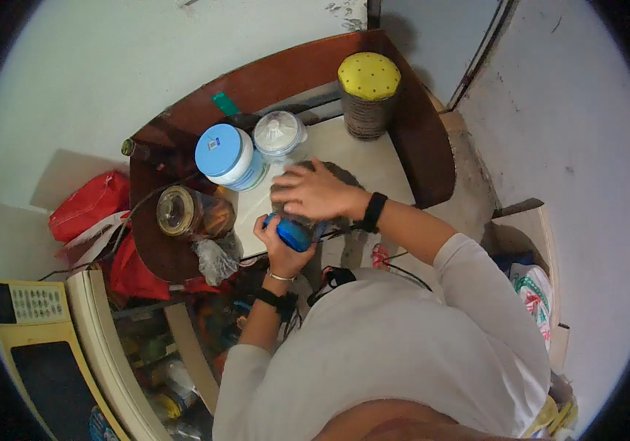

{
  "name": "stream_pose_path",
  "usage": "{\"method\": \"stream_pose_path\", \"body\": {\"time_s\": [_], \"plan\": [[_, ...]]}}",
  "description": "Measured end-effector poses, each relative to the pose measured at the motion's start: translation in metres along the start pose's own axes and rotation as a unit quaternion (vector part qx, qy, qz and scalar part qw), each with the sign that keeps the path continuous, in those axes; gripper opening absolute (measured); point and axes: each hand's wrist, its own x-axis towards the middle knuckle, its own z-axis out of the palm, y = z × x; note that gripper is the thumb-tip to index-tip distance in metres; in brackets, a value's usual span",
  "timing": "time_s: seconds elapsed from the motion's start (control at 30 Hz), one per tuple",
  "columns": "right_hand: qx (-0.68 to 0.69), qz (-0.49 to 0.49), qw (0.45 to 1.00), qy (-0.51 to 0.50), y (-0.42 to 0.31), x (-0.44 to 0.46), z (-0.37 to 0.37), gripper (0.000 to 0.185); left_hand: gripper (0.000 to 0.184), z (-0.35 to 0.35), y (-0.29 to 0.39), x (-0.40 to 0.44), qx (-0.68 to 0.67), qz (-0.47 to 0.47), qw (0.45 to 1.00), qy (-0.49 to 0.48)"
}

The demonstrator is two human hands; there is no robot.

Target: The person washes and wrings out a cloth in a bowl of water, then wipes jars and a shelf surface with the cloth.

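Note:
My left hand (pixel 283 248) is closed around a blue rounded object (pixel 294 233) at the front edge of the white tabletop; its exact kind does not show. My right hand (pixel 322 194) lies with fingers spread over a dark grey-brown round thing (pixel 346 174). The hand covers much of that thing, so I cannot make out what it is. Just behind my right hand stands a clear plastic container (pixel 279 135) with a domed lid. Beside it is a white tub (pixel 230 156) with a light blue lid.
A brown raised board (pixel 285 67) edges the back of the table (pixel 397 163). At the back right stands a ribbed dark stool-like cylinder (pixel 366 110) with a yellow dotted top. On the left are a glass jar (pixel 191 213), a crumpled plastic bag (pixel 216 261) and a yellow microwave (pixel 47 356).

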Motion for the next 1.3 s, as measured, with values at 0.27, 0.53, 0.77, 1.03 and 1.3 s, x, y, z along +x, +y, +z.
{"method": "stream_pose_path", "body": {"time_s": [0.27, 0.53, 0.77, 1.03, 1.3], "plan": [[0.383, 0.116, 0.915, -0.041, 0.084, 0.021, 0.045, 0.039, 0.087, 0.004, -0.007, -0.007, -0.007, 0.023, 0.999, 0.035], [0.739, 0.245, 0.622, 0.084, 0.078, -0.03, 0.07, 0.041, 0.09, -0.001, -0.022, -0.014, -0.022, 0.047, 0.998, 0.038], [0.874, 0.196, 0.422, 0.137, 0.043, -0.035, 0.105, 0.044, 0.09, 0.002, -0.03, -0.023, -0.308, -0.227, 0.916, 0.12], [0.579, 0.24, 0.753, 0.199, 0.098, -0.07, 0.115, 0.042, 0.084, -0.029, -0.01, -0.01, -0.389, -0.282, 0.859, 0.175], [-0.01, 0.333, 0.933, -0.14, 0.059, -0.084, 0.087, 0.069, 0.091, -0.045, -0.023, -0.016, -0.153, -0.209, 0.962, 0.091]]}}
